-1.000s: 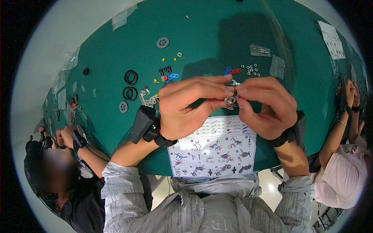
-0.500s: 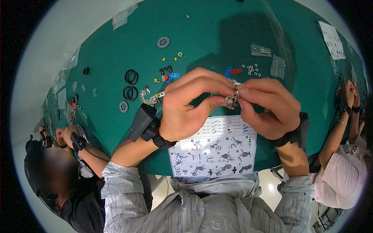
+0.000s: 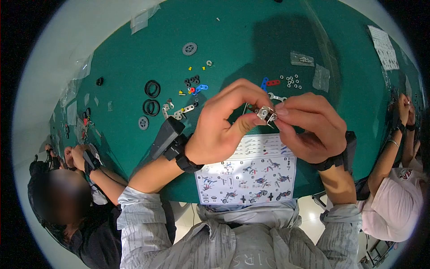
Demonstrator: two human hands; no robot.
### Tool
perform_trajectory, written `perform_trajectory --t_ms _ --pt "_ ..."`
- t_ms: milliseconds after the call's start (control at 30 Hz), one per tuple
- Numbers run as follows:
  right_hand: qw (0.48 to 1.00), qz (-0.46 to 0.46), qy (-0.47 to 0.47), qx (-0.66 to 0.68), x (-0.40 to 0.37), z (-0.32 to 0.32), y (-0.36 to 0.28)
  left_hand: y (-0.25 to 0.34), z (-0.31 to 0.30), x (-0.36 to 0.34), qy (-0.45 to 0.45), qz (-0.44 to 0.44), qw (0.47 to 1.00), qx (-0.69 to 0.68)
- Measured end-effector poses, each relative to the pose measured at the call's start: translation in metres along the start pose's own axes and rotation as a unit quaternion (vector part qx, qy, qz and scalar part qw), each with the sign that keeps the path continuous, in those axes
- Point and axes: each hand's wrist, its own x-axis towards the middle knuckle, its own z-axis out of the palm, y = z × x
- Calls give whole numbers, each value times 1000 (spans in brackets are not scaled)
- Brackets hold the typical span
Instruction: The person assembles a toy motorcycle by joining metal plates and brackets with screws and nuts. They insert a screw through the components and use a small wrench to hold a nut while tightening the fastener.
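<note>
Shiny angular metal assembly (image 3: 267,115), pinched between fingertips

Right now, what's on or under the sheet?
No loose parts show on the sheet's visible face, only print. The left hand and right hand hide its upper corners. The table shows around it; whatever is under the sheet is covered.

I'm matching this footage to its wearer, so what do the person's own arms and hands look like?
Both the left hand and right hand are ungloved, with a black wrist strap and dark device at each wrist; the left device is boxy. The streaky grey sleeves are pushed up the forearms.
</note>
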Motion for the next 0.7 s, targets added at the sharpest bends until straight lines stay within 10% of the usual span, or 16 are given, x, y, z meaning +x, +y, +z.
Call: perform_trajectory --t_ms 367,700 --pt "1000 17 -16 21 1 -3 2 0 -5 3 -28 -59 995 -75" --pt "999 13 -18 34 0 -3 1 4 -7 10 12 96 992 85"
